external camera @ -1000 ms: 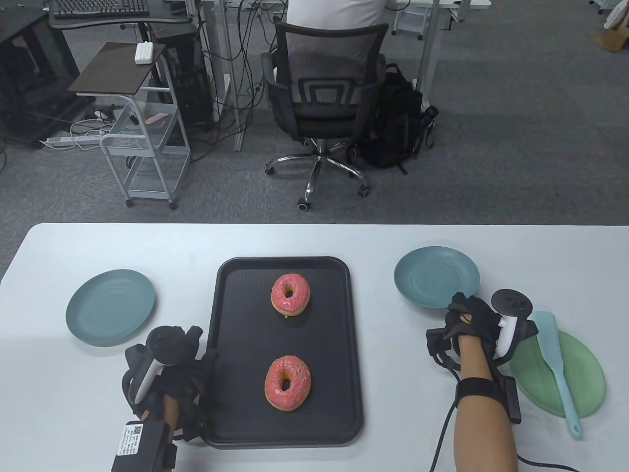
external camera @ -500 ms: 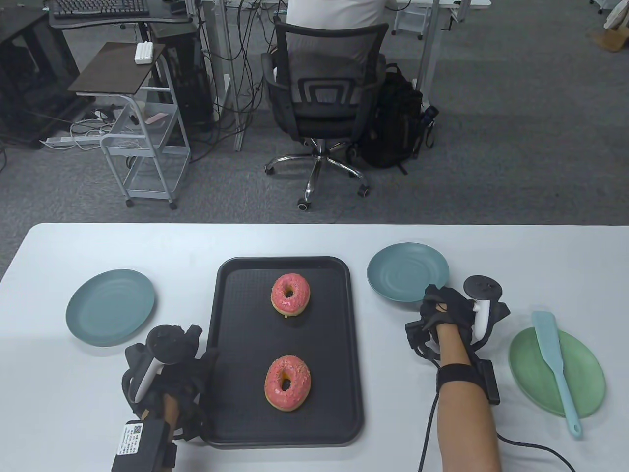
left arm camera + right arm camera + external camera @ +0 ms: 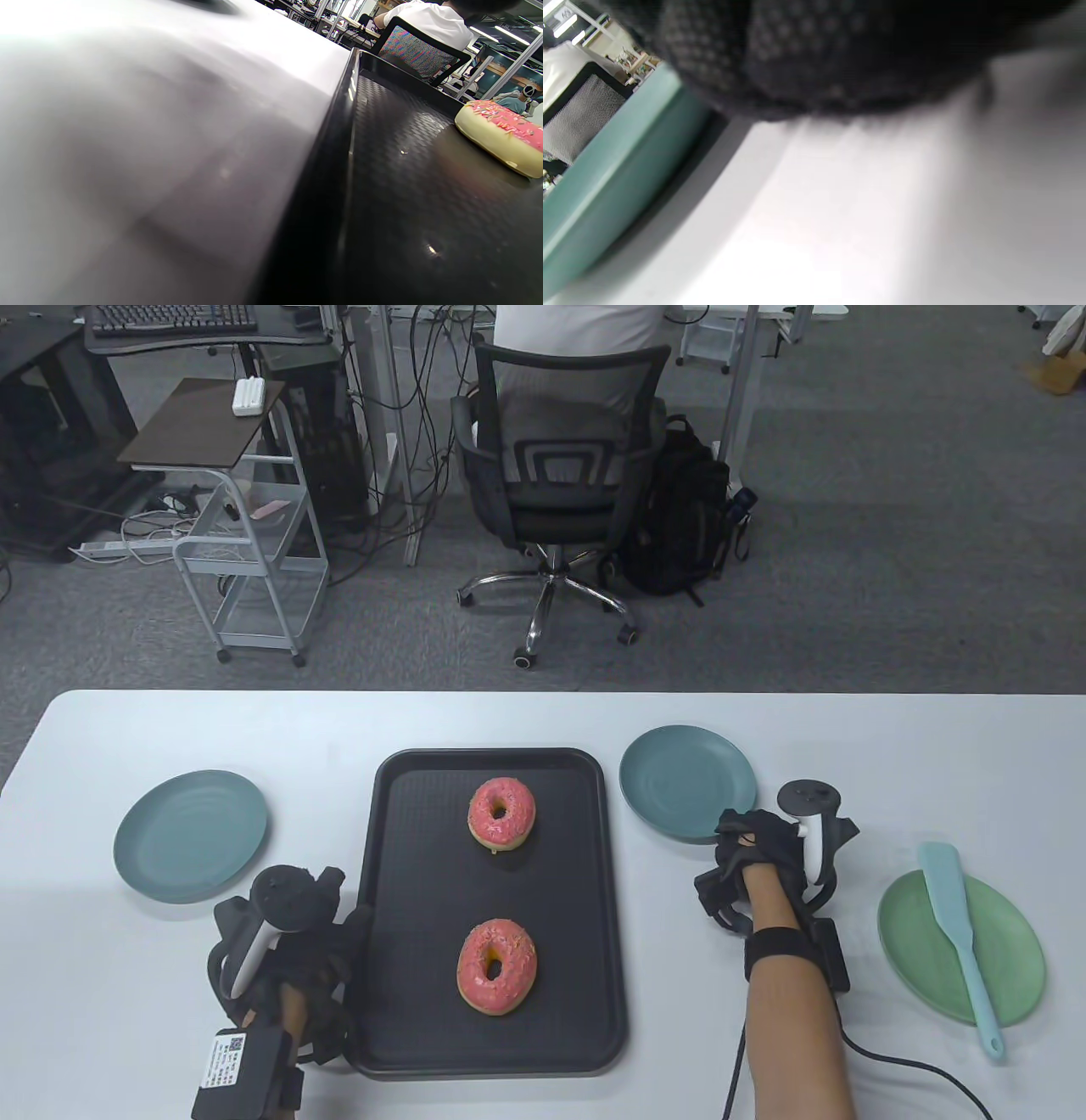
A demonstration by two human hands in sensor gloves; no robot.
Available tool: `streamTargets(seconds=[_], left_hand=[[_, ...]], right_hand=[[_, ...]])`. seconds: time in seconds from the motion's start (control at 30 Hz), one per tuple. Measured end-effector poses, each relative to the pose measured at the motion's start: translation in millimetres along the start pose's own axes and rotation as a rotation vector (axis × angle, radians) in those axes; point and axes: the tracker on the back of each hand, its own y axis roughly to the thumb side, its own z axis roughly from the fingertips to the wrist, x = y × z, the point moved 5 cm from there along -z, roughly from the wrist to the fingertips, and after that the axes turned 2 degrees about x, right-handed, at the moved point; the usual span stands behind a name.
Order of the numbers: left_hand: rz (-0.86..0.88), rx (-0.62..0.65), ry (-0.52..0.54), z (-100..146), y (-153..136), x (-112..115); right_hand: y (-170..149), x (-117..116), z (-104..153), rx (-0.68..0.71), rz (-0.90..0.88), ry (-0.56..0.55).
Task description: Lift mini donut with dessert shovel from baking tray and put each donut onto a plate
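Observation:
Two pink-iced mini donuts, one far (image 3: 501,813) and one near (image 3: 497,966), lie on the black baking tray (image 3: 407,899). The near donut (image 3: 500,135) also shows in the left wrist view, past the tray rim (image 3: 343,140). My right hand (image 3: 747,848) grips the near rim of a teal plate (image 3: 683,780), right of the tray; that plate's edge (image 3: 606,182) fills the left of the right wrist view. The pale blue dessert shovel (image 3: 957,929) lies on a green plate (image 3: 1010,976) at the far right. My left hand (image 3: 293,929) sits against the tray's left edge, fingers hidden under the tracker.
A second teal plate (image 3: 191,836) sits left of the tray. A cable (image 3: 916,1073) trails from my right wrist across the table. Beyond the far table edge stands an office chair (image 3: 556,466) with a person seated.
My right hand has dragged the teal plate leftward, from beside the green plate to close by the tray's right edge. The left hand, donuts and shovel have stayed put.

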Motion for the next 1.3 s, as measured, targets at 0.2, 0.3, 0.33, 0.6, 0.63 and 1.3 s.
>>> streamTargets(seconds=[0.2,0.3,0.33,0.6,0.63,1.3], left_hand=[[-0.009,-0.005,0.006,1.0,-1.8,-1.8],[-0.004,-0.014,0.01,1.5,-6.7,-3.9],[-0.004,-0.02,0.009,1.6,-8.9,-4.1],[0.038,-0.066,-0.012,-0.4,-26.4,0.2],[0.044,-0.074,-0.015,-0.9,-29.4,0.6],[0.144,-0.368,0.113,8.2,-113.4,-24.9]], right_hand=[[-6.6,2.1,6.9,-0.003,-0.046,0.02],[-9.6,13.1,18.1,0.038,-0.066,0.037],[-7.8,18.6,24.0,0.073,-0.067,0.038],[17.2,67.6,106.2,0.43,-0.021,-0.003],[17.2,71.6,121.9,0.474,0.001,-0.021],[-8.1,-29.9,219.9,0.841,0.746,-0.091]])
